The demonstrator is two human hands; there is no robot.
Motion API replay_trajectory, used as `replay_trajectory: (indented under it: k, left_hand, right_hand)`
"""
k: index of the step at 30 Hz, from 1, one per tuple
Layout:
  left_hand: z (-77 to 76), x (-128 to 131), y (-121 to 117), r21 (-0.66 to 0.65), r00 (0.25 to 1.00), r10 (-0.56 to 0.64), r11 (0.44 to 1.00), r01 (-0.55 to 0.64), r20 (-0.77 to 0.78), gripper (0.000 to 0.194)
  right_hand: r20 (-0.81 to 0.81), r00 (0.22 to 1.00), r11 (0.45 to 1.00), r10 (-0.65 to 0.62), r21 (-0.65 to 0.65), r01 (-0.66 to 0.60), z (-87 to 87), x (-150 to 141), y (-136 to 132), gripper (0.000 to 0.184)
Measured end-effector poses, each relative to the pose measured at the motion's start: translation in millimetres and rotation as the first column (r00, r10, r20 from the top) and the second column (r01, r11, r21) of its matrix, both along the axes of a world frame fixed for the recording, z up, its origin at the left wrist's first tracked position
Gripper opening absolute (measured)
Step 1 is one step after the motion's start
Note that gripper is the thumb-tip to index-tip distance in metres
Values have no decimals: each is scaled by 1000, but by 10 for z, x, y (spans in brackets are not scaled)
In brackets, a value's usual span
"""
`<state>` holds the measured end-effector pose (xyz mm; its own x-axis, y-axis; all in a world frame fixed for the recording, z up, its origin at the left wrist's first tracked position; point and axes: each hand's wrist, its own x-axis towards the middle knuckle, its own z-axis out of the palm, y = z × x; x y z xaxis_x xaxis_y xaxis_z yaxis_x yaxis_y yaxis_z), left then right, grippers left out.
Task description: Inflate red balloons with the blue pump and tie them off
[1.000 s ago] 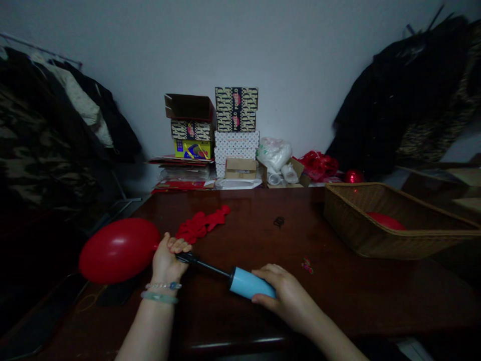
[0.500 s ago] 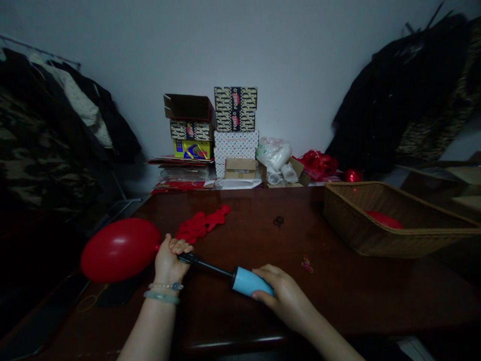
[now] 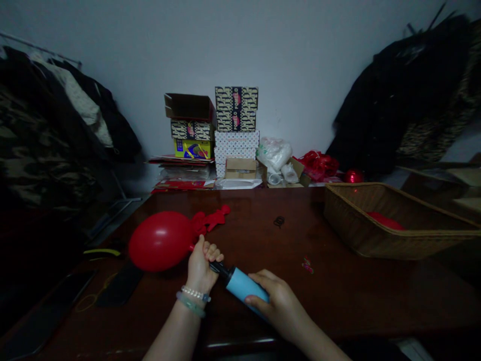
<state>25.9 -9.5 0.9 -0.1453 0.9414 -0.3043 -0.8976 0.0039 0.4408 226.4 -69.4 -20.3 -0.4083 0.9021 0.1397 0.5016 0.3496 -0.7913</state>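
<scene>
My left hand (image 3: 201, 265) grips the knotless neck of a red inflated balloon (image 3: 161, 240) around the black nozzle of a hand air pump. The pump's light blue barrel (image 3: 242, 285) sits inside my right hand (image 3: 276, 303), with the fingers wrapped over it. The balloon lies left of my left hand, just above the dark wooden table (image 3: 263, 240). A heap of limp red balloons (image 3: 210, 218) lies behind it, touching the balloon's neck end. Two bracelets circle my left wrist.
A wicker basket (image 3: 361, 220) holding a red balloon (image 3: 385, 220) stands at the table's right. Stacked boxes (image 3: 236, 130) and plastic bags line the back edge. Flat black objects (image 3: 120, 285) lie at the front left. Dark clothing hangs on both sides.
Both hands and the balloon have moved right. My hands are closer together, with less of the pump's black shaft showing. The balloon looks about the same size.
</scene>
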Motion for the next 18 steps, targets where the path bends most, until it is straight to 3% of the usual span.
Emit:
replay_trajectory:
  k: [9, 18]
  left_hand:
    - [75, -178, 39, 39, 1000, 6, 999, -6, -4, 48]
    - [136, -603, 73, 30, 991, 135, 990, -134, -17, 46]
  right_hand:
    - [-11, 1000, 1000, 17, -8, -17, 55, -4, 24, 39]
    - [70, 993, 994, 91, -66, -86, 172, 280, 81, 38]
